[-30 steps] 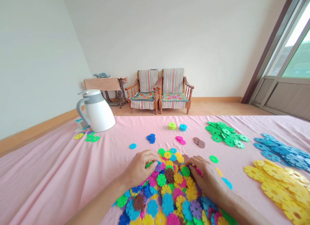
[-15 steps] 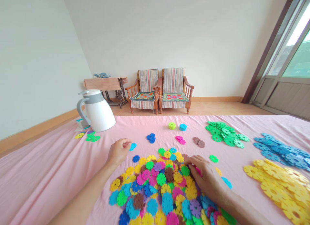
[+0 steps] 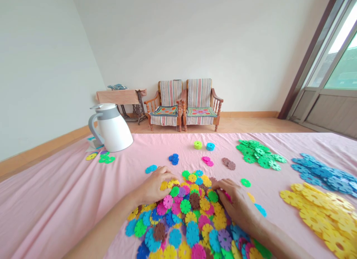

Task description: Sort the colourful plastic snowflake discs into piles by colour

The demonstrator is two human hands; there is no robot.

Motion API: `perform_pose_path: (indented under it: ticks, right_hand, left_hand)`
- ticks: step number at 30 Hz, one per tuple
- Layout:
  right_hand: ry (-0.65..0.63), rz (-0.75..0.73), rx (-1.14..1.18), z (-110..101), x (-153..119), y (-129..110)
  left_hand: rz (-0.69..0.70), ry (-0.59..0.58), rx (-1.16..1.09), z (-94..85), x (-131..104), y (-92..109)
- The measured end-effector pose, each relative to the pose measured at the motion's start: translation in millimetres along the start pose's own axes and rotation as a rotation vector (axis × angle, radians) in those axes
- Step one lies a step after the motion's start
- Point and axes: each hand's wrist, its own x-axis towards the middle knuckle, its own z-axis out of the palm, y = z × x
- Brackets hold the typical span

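Head view: person's left hand [image 3: 156, 185] sits at the far left edge of the mixed pile [image 3: 192, 232] of notched plastic discs, fingers curled down by yellow and green ones; can't tell if any disc is gripped. Right hand [image 3: 237, 200] rests on the pile's far right side, fingers bent over it, a bit of pink disc showing under them; grip can't be told either. Pile lies on the pink cloth [image 3: 69, 199], near edge of the table, between the two forearms.

Beyond the left hand: light blue discs [image 3: 151, 169], overlapping. Farther: dark blue discs [image 3: 174, 159], pink discs [image 3: 208, 161], brown discs [image 3: 229, 163], plus a lime stack [image 3: 198, 144] beside a blue stack [image 3: 210, 146]. Right side: green heap [image 3: 259, 154], blue heap [image 3: 323, 174], yellow heap [image 3: 323, 216]. Far left: white jug [image 3: 115, 132], upright, gray handle. Background: two wooden armchairs [image 3: 199, 102] by the wall.
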Motion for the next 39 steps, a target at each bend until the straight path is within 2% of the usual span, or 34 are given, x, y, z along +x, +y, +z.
perform_pose_path:
  ticks: [6,10,13,15,17,24,27,30,33,36,39]
  right_hand:
    - [-0.002,0.002,-0.013,-1.6,0.3,-2.9]
    - [0.005,0.0,-0.011,-1.1,-0.1,-2.2]
    - [0.031,-0.01,-0.001,-1.7,-0.3,-3.7]
    - [0.076,-0.03,0.013,-3.2,-0.4,-8.6]
    - [0.103,-0.035,0.045,-5.6,-0.7,-17.4]
    - [-0.004,0.038,0.332,-6.3,-7.3,-54.7]
    - [-0.012,0.063,0.384,-4.5,-8.8,-58.2]
    - [0.066,0.091,0.348,-13.7,-6.9,-50.4]
    - [0.179,0.138,0.192,-38.1,-4.3,-31.7]
    - [0.166,0.194,0.022,-68.7,-9.1,-2.2]
    - [0.117,0.281,-0.06,-94.5,-27.3,36.4]
  left_hand:
    - [-0.034,0.003,-0.046,-1.3,3.5,1.4]
    - [-0.074,0.021,-0.181,-1.4,3.5,4.6]
    - [-0.109,0.126,-0.262,-3.0,3.9,10.5]
    - [-0.118,0.227,-0.296,-3.5,3.9,17.3]
    - [-0.109,0.279,-0.327,-2.3,2.7,27.6]
    - [-0.029,0.218,-0.478,12.2,-7.9,74.1]
    - [-0.008,0.21,-0.463,16.9,-9.2,81.8]
    - [-0.041,0.273,-0.44,18.5,-6.6,72.2]
    - [-0.155,0.456,-0.444,15.2,-2.4,47.8]
    - [-0.273,0.667,-0.497,7.5,0.2,19.0]
    - [-0.388,0.855,-0.574,0.0,0.7,-6.3]
